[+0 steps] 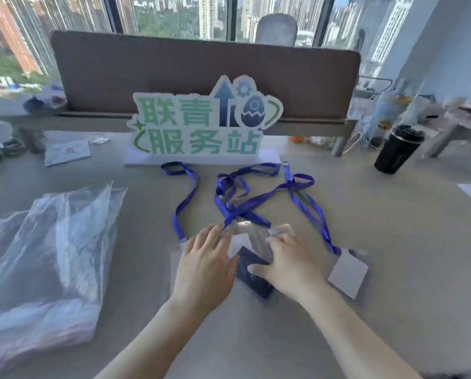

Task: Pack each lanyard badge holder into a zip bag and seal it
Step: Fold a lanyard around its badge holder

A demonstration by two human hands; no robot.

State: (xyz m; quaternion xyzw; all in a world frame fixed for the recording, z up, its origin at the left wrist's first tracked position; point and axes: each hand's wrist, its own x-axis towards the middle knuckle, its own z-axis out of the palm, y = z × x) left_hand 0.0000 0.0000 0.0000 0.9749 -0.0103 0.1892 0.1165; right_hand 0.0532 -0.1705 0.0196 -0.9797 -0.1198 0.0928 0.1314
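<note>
Both arms reach in from the near edge, over the grey table. The left hand lies palm down with fingers spread, flat on a clear zip bag whose faint edge shows just left of the wrist; whether it grips anything I cannot tell. The right hand is also spread and pressing down, thumb on a dark badge holder lying tilted between the two hands, with a clear sleeve above it. The picture is blurred here, so a grip cannot be confirmed.

Just right of that hand lies a second badge holder, white face up, on its own strap. To the near left sits a big crumpled plastic bag.

Further out, blue lanyards loop and cross in a tangle from the hands towards the sign. Beyond them stands a cut-out sign with green characters on a white base. Far right, a black tumbler stands upright. Far left lies a small pale pouch. Behind it all runs a brown desk divider.
</note>
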